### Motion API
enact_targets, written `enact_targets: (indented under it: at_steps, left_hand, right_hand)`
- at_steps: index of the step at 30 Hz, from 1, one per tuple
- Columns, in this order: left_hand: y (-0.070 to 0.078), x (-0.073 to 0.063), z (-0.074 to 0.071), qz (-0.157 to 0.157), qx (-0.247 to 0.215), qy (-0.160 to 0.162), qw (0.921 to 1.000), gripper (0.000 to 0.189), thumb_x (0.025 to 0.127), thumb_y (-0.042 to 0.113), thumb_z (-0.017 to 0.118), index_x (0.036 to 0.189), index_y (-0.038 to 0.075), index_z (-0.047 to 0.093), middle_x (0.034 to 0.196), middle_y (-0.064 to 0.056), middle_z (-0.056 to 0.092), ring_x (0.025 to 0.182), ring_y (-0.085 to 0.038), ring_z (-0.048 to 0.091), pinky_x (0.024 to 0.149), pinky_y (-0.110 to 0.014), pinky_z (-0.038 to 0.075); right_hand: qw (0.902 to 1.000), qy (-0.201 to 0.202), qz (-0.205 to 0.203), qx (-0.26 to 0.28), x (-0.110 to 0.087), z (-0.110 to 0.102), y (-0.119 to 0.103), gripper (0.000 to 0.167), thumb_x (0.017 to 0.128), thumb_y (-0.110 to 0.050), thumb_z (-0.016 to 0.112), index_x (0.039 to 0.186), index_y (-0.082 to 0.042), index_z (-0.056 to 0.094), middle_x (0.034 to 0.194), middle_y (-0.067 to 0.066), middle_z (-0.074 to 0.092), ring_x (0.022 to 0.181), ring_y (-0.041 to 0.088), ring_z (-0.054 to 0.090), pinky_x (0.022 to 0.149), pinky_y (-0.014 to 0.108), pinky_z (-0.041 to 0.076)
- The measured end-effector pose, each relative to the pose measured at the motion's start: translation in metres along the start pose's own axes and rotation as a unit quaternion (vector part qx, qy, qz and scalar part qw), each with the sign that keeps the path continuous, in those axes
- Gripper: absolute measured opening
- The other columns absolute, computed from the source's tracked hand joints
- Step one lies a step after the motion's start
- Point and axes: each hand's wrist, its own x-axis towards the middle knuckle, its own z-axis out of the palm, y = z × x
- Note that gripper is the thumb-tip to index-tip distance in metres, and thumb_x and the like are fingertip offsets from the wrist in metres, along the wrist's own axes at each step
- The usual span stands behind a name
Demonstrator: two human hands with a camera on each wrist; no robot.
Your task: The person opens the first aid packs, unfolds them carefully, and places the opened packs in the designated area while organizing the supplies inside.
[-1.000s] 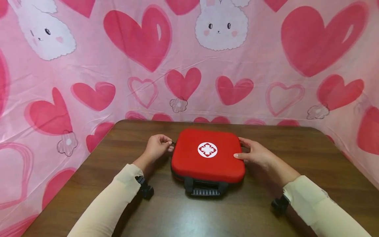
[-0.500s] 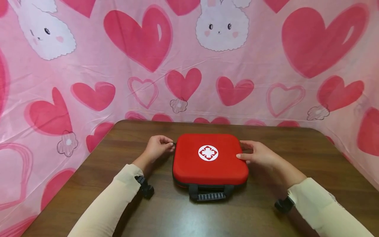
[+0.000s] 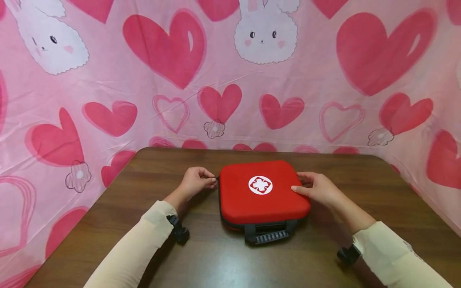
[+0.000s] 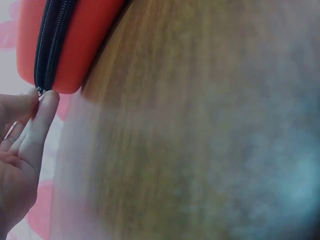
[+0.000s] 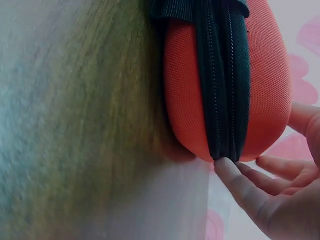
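Note:
A red first-aid case (image 3: pixel 264 204) with a white cross emblem lies on the table, its black handle (image 3: pixel 271 237) toward me. At its left side, my left hand (image 3: pixel 196 182) pinches the small zipper pull (image 4: pixel 41 91) between thumb and fingertip. The black zipper band (image 4: pixel 54 40) runs up from that pull in the left wrist view. On the opposite side my right hand (image 3: pixel 324 191) grips the case, thumb on the lid and fingers against the side. In the right wrist view, two rows of zipper teeth (image 5: pixel 222 85) stand apart with black fabric between them.
The brown wooden table (image 3: pixel 173 160) extends around the case on all sides. A pink cloth (image 3: pixel 223 72) printed with hearts and rabbits hangs behind and beside it. Small black cameras (image 3: pixel 180 235) are strapped at both wrists.
The case has turned on the table and shifted to the right and slightly nearer. My right hand has moved with it. The left hand keeps its pinch on the zipper pull, shifted slightly right.

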Motion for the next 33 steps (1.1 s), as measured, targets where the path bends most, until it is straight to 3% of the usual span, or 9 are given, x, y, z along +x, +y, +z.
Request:
enact_targets:
  at_steps: [7, 18, 28, 33]
  left_hand:
    - [-0.003, 0.002, -0.001, 0.024, 0.056, 0.006, 0.9981, 0.006, 0.081, -0.010, 0.073, 0.082, -0.006, 0.068, 0.075, -0.017, 0.071, 0.065, -0.020, 0.070, 0.062, -0.034, 0.059]
    - [-0.001, 0.010, -0.001, 0.033, 0.076, 0.017, 0.9964, 0.006, 0.082, -0.010, 0.071, 0.085, -0.010, 0.066, 0.076, -0.018, 0.071, 0.064, -0.020, 0.069, 0.063, -0.034, 0.059]
    - [-0.008, 0.030, 0.000, 0.028, 0.047, 0.029, 0.9981, 0.010, 0.082, -0.009, 0.072, 0.090, -0.012, 0.066, 0.080, -0.017, 0.071, 0.062, -0.015, 0.067, 0.063, -0.032, 0.059]
    - [-0.010, 0.037, 0.003, 0.038, 0.076, 0.037, 0.9956, 0.009, 0.083, -0.006, 0.073, 0.090, -0.010, 0.069, 0.082, -0.015, 0.072, 0.063, -0.012, 0.065, 0.063, -0.029, 0.059]
  right_hand:
    - [0.9996, 0.014, -0.006, 0.025, -0.002, 0.005, 0.006, 0.068, 0.088, -0.029, 0.074, 0.138, 0.009, 0.047, 0.122, 0.026, 0.060, 0.102, 0.034, 0.063, 0.077, 0.034, 0.057]
    - [0.9988, 0.019, -0.015, 0.043, -0.002, 0.006, 0.010, 0.066, 0.088, -0.025, 0.074, 0.138, 0.008, 0.048, 0.118, 0.026, 0.062, 0.098, 0.031, 0.064, 0.073, 0.027, 0.055]
    - [0.9968, 0.000, -0.007, 0.079, 0.006, 0.001, 0.011, 0.064, 0.088, -0.024, 0.073, 0.140, 0.005, 0.048, 0.120, 0.024, 0.062, 0.100, 0.031, 0.062, 0.074, 0.028, 0.056]
    - [0.9965, -0.018, -0.016, 0.080, 0.013, 0.001, 0.011, 0.065, 0.089, -0.024, 0.073, 0.141, 0.004, 0.047, 0.121, 0.024, 0.061, 0.102, 0.033, 0.061, 0.078, 0.031, 0.056]
